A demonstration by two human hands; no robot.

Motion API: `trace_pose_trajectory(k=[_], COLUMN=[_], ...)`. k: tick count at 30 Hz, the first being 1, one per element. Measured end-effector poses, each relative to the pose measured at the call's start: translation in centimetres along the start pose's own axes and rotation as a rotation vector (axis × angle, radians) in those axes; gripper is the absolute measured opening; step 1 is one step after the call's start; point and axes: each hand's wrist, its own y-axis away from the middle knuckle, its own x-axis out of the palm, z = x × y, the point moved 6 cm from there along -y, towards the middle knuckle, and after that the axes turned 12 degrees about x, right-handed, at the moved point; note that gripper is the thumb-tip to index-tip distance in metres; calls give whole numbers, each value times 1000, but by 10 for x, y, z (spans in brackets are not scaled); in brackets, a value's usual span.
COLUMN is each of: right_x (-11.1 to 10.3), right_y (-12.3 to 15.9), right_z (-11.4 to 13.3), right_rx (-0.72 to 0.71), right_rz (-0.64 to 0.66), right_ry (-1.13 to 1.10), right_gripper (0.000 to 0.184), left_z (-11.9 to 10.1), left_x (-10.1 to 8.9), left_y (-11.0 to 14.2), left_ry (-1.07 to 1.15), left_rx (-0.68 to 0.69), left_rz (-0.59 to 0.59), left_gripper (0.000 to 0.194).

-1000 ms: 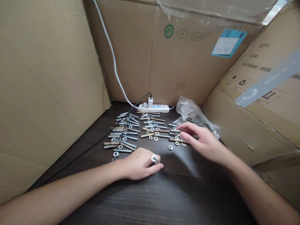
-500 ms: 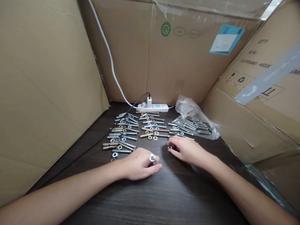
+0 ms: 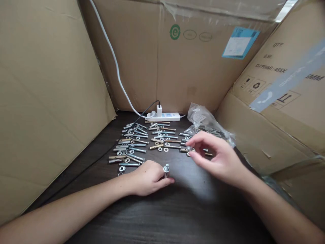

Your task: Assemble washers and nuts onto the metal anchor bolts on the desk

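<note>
My left hand (image 3: 149,178) is closed around an upright expansion bolt (image 3: 166,170). Its threaded end and a washer show above the thumb, while its lower part is hidden by my fingers. To the right, my right hand (image 3: 218,157) is raised over the table, thumb and forefinger pinching a small shiny nut (image 3: 189,148), slightly blurred. Left of my left hand lie a loose nut (image 3: 122,168) and a long bolt (image 3: 129,164). Behind both hands, rows of bolts (image 3: 137,149), metal sleeves (image 3: 118,157) and washers (image 3: 166,149) are spread out.
A clear plastic bag (image 3: 200,115) with more bolts lies at the back right, partly behind my right hand. A white power strip (image 3: 175,117) with a plugged-in charger (image 3: 159,111) stands at the back. Cardboard boxes (image 3: 137,61) wall in the dark table (image 3: 162,217) on three sides.
My right hand has lifted off the table with the nut between its fingertips. My left hand stays in place with the bolt, now held a little more upright. The view has shifted slightly.
</note>
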Motion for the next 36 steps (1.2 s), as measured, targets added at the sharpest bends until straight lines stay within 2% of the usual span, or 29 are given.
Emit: trace_pose_trajectory(k=[4,8,16,26,36], right_x=[35,52,55,58,70], right_y=[12,16,16,15,14], right_z=[16,10,6,0,-8], right_rx=[-119,-109,-108,-58,-37], right_rz=[188,269,289,302,339], right_ry=[6,58,82,158,362], right_gripper=[19,20,20,11,23], left_z=[-1,-1,-1,-3,-1], left_x=[3,4,7,6,7], left_y=[1,2,3,2,1], left_ry=[-74,-123,-163,-168,-109], left_rx=[25,51,79,81,112], left_rz=[5,-14,-20,2,-6], left_gripper=[40,40,38,45,41])
